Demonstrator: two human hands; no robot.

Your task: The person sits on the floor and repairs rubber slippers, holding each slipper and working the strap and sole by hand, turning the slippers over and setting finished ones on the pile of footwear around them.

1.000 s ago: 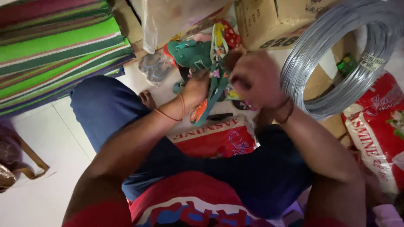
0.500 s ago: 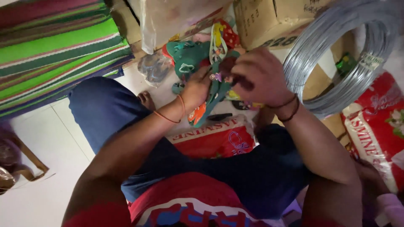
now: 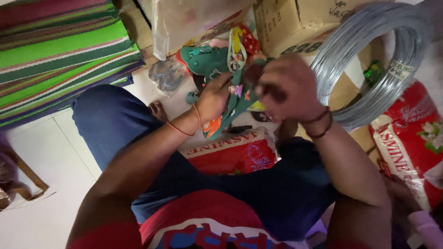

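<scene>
A small green rubber flip-flop with bright decorations (image 3: 233, 103) is gripped by the left hand (image 3: 213, 99) and right hand (image 3: 284, 87); it's best kept pinched firmly, the straps kept untangled between them.

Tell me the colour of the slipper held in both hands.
Green slipper, with small coloured decorations; the head view shows it.

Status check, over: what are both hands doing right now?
Left hand and right hand both gripping a green children's flip-flop. More flip-flops piled just beyond. Wire coil at right, clear of the hands.
</scene>
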